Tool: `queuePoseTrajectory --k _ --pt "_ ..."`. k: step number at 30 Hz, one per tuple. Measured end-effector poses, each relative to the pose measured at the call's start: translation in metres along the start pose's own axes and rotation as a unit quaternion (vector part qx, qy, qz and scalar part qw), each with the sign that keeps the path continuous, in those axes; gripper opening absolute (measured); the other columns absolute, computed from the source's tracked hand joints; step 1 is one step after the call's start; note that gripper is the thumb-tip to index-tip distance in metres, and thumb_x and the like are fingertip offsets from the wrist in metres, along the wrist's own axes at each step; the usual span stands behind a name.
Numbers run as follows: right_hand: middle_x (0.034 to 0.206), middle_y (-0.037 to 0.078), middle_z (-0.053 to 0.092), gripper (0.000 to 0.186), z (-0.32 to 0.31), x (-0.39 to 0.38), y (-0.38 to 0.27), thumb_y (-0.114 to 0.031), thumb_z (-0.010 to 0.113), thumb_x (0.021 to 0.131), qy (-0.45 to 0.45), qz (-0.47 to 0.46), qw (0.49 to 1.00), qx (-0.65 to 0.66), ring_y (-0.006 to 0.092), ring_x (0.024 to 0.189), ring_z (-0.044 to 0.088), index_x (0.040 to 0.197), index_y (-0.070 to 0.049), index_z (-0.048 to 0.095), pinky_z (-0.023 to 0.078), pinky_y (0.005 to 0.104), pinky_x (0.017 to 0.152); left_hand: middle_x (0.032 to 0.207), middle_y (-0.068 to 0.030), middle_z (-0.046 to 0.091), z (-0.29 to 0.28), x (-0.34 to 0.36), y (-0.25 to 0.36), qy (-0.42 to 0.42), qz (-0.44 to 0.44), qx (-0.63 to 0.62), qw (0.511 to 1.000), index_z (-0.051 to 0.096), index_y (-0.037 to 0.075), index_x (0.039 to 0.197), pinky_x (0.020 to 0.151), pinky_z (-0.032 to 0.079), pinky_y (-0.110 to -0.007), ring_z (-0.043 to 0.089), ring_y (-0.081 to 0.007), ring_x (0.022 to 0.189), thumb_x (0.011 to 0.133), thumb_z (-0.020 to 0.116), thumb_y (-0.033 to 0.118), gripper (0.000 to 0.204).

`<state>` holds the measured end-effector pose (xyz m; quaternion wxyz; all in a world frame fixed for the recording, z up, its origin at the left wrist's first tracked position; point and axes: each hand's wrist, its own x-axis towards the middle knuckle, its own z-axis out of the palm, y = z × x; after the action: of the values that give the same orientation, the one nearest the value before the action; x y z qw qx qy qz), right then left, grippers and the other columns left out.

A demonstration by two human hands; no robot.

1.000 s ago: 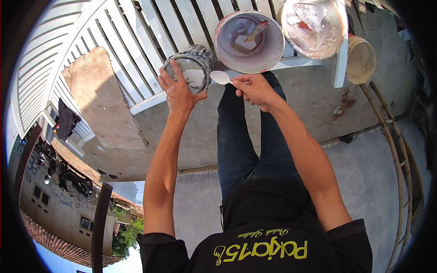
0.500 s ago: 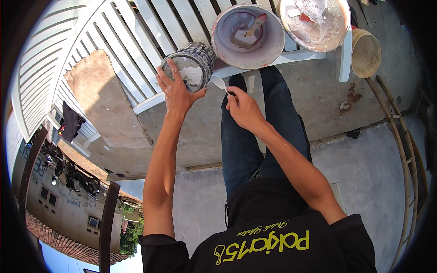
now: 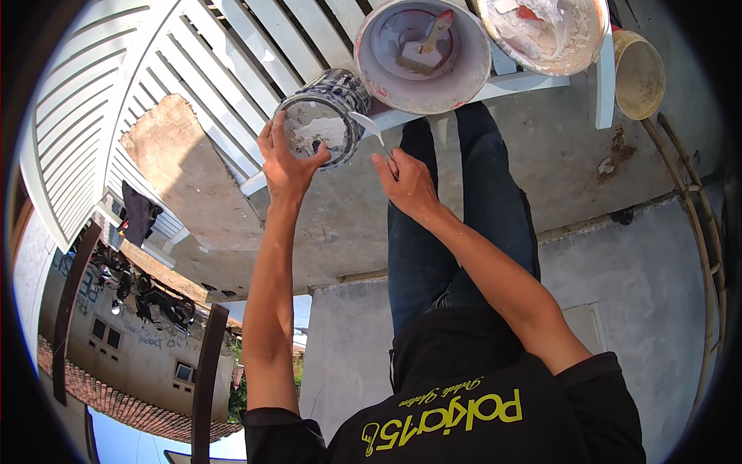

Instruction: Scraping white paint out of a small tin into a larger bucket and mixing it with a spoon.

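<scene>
A paint-smeared can lies tipped on the white slatted bench, its round end facing me with whitish stuff on it. My left hand grips the near rim, fingers along its left side and thumb on the lower right. My right hand is closed around the thin handle of a white spoon. The spoon's bowl is up at the can's right rim. Just right of the can stands a large pale bucket with a paintbrush inside.
Another bucket, caked with white material, sits on the bench at the far right. Beside it is a yellowish bucket, with bamboo poles below. A brown board lies at left, and a dark cloth hangs there.
The fingers of my left hand have slid from across the can's face to its left rim. My right hand has brought the spoon's bowl up to the can's edge.
</scene>
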<state>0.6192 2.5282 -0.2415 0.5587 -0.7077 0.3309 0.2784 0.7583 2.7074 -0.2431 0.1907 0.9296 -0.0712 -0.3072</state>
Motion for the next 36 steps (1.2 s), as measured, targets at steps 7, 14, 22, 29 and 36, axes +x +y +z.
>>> queuePoseTrajectory --k 7,14,22,29,36 --pt "0.093 0.014 0.052 0.025 0.031 0.026 0.008 -0.016 0.065 0.094 0.096 -0.162 0.974 0.123 0.0225 0.071 0.051 0.092 0.005 0.052 0.044 0.0365 0.067 0.129 -0.0257 0.056 -0.011 0.025 -0.011 0.021 -0.049 -0.121 0.991 0.045 0.003 0.141 0.097 0.052 -0.039 0.063 -0.0315 0.106 0.081 0.082 0.038 0.078" --pt "0.114 0.021 0.052 0.015 0.03 0.001 -0.011 -0.004 0.063 0.091 0.088 -0.15 0.973 0.149 0.0338 0.09 0.058 0.089 0.007 0.053 0.047 0.0388 0.079 0.118 -0.0106 0.065 -0.015 -0.029 -0.048 0.004 -0.128 -0.375 0.918 0.05 0.006 0.141 0.086 0.055 -0.034 0.062 -0.0169 0.106 0.101 0.06 0.031 0.048" --pt "0.113 0.02 0.053 0.01 0.003 -0.016 0.003 0.001 0.063 0.087 0.111 -0.248 0.962 0.036 0.0365 0.097 0.057 0.089 0.006 0.054 0.047 0.042 0.083 0.117 -0.0035 0.061 0.021 -0.088 -0.023 0.04 -0.195 -0.459 0.866 0.053 0.009 0.133 0.081 0.055 -0.033 0.058 -0.0115 0.103 0.103 0.057 0.026 0.035" --pt "0.11 0.02 0.056 0.018 0.012 -0.015 0.003 0.003 0.066 0.086 0.131 -0.293 0.947 -0.027 0.035 0.093 0.057 0.079 0.005 0.05 0.047 0.04 0.079 0.119 -0.0012 0.06 0.055 -0.08 -0.029 0.074 -0.253 -0.536 0.802 0.055 0.013 0.135 0.082 0.057 -0.037 0.058 -0.0115 0.106 0.104 0.056 0.028 0.035" --pt "0.111 0.017 0.057 0.015 0.026 -0.009 -0.019 0.002 0.066 0.08 0.133 -0.308 0.94 -0.067 0.0352 0.101 0.059 0.092 0.003 0.057 0.052 0.0422 0.082 0.121 -0.0019 0.06 0.058 -0.08 -0.043 0.087 -0.276 -0.562 0.775 0.053 0.013 0.136 0.086 0.056 -0.041 0.057 -0.0141 0.112 0.105 0.053 0.029 0.035"
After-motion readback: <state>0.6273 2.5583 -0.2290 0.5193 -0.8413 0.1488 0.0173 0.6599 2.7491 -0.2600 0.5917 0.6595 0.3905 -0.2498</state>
